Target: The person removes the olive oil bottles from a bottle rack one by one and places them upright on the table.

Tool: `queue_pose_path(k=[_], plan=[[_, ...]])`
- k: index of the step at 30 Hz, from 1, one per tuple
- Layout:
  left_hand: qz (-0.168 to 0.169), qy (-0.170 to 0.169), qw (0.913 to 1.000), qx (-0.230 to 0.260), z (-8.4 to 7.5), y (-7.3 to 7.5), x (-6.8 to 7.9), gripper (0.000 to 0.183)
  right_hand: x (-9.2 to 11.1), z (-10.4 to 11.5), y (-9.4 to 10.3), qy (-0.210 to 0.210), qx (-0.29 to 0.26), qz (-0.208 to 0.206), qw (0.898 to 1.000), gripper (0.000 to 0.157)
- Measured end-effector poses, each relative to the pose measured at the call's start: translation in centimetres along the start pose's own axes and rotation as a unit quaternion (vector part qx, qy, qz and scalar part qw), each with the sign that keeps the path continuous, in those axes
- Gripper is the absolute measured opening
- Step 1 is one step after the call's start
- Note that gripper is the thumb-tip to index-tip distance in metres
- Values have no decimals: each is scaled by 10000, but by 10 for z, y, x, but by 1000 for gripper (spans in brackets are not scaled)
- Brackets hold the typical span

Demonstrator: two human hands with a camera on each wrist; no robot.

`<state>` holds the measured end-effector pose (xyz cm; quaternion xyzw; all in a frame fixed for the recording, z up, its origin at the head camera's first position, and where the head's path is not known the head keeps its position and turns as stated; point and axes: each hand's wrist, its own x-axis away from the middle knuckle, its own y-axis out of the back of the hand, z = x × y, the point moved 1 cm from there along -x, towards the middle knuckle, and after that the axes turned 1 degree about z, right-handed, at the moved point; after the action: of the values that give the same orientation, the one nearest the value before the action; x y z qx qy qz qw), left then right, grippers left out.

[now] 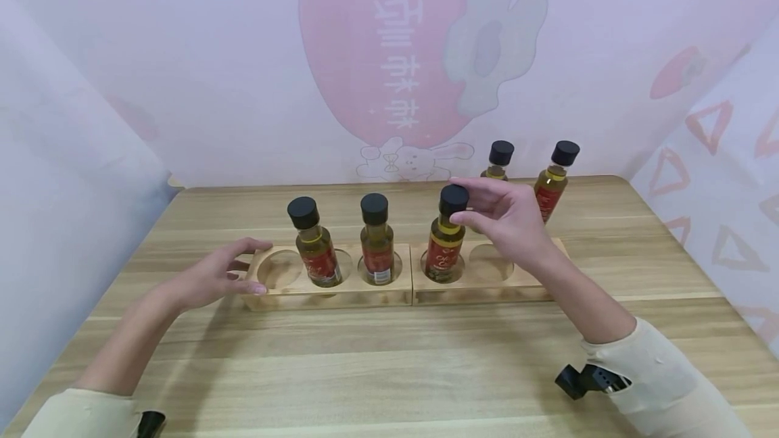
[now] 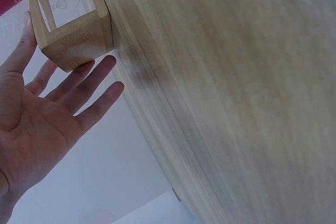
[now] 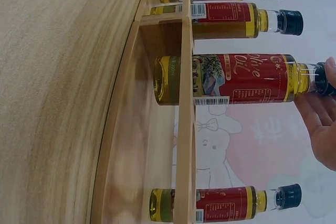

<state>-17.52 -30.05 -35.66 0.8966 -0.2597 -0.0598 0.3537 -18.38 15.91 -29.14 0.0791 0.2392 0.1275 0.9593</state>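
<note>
Two wooden bottle racks stand end to end on the table. At the outer end of the left rack (image 1: 331, 299), my left hand (image 1: 209, 276) has its thumb at the front corner and fingers at the back corner. My right hand (image 1: 514, 222) pinches the black cap of an olive oil bottle (image 1: 444, 249) between thumb and fingers. That bottle stands upright through the leftmost hole of the right rack (image 1: 481, 294), its red label (image 3: 244, 78) facing the right wrist camera. Two more olive oil bottles, one (image 1: 318, 255) tilted slightly and one (image 1: 377, 249) beside it, sit in the left rack.
Behind the right rack stand two further olive oil bottles, one (image 1: 500, 154) partly hidden by my right hand and one (image 1: 550, 188) farther right. A printed cloth (image 1: 243, 86) hangs behind the wooden table (image 1: 365, 370). The left rack's outermost hole (image 1: 280, 270) holds no bottle.
</note>
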Motion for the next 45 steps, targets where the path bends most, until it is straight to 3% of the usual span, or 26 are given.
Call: queue_pose_path(k=[19, 30, 45], plan=[[20, -54, 10000, -25, 0, 0, -3, 70, -4, 19, 8, 396, -272, -32, 9988, 47], [0, -54, 10000, -21, 1, 1, -2, 69, -8, 29, 12, 234, -440, -400, 9980, 44], [18, -31, 10000, 19, 1, 0, -3, 70, -16, 27, 12, 420, -267, -854, 9951, 45]])
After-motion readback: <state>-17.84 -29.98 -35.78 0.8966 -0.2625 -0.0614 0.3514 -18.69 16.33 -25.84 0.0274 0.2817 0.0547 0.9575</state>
